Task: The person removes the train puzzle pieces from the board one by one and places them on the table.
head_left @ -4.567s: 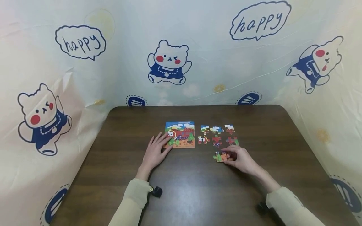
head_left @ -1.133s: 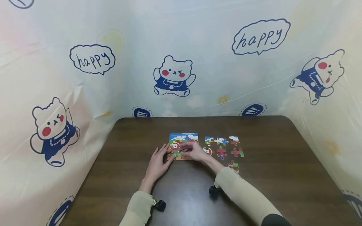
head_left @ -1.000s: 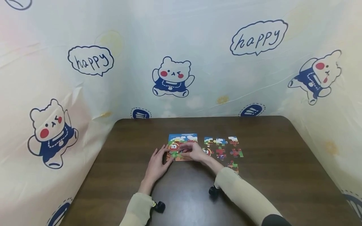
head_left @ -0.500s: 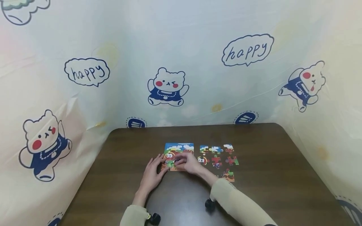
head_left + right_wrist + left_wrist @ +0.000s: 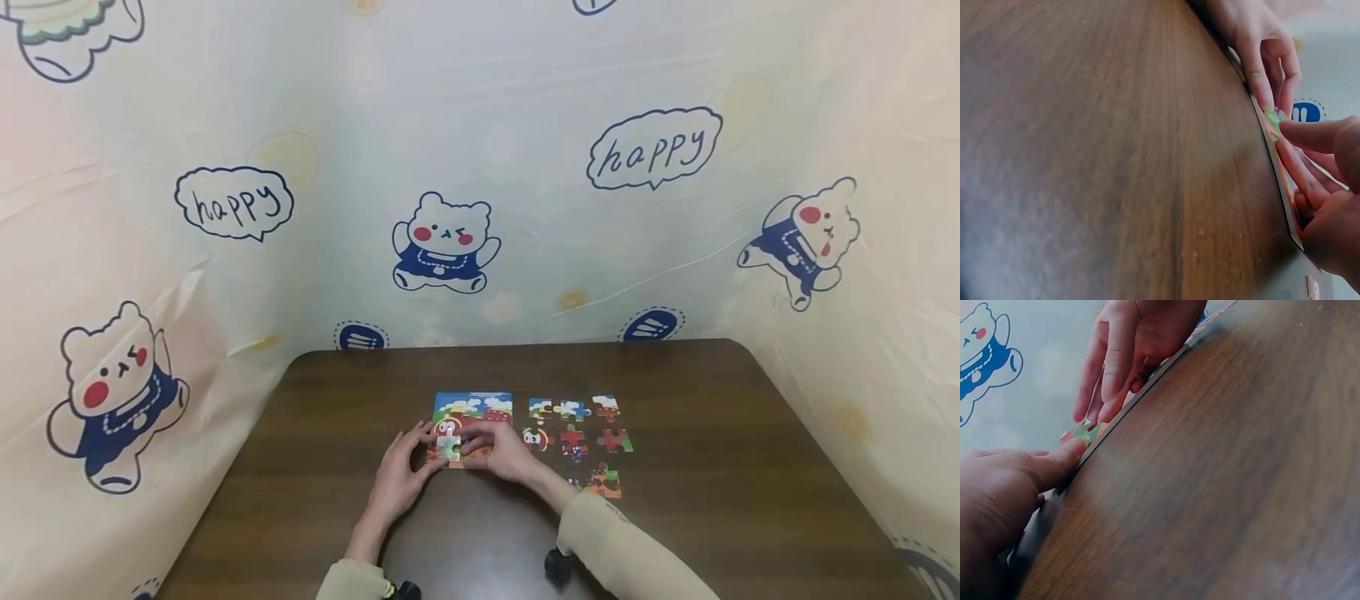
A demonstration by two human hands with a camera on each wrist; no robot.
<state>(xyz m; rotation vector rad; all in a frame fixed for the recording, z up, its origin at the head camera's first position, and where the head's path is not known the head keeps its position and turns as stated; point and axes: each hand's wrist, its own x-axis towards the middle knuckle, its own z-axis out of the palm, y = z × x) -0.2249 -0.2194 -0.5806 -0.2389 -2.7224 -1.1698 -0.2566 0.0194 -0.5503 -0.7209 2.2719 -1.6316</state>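
Note:
A square picture board [image 5: 474, 405] with a bright cartoon scene lies on the table. Over its lower left part is a small green and orange jigsaw piece [image 5: 448, 448], pale with glare. My right hand [image 5: 501, 452] pinches the piece from its right side between thumb and fingers. My left hand [image 5: 400, 472] is at the board's left edge, its thumb and a finger around the piece's left side. In the left wrist view the left thumb tip touches the green piece [image 5: 1088, 431], close to the fingers of the right hand [image 5: 1119, 356].
Right of the board, several loose jigsaw pieces [image 5: 572, 440] lie in rough rows on the dark wooden table [image 5: 697, 417]. A piece near the front [image 5: 604, 482] is partly hidden by the right sleeve. A patterned cloth [image 5: 540, 250] hangs around the table.
My right hand has carried the jigsaw piece leftward from the loose pieces onto the board. My left fingers have drawn in at its edge. Lately the piece shows more, and the view has tilted up.

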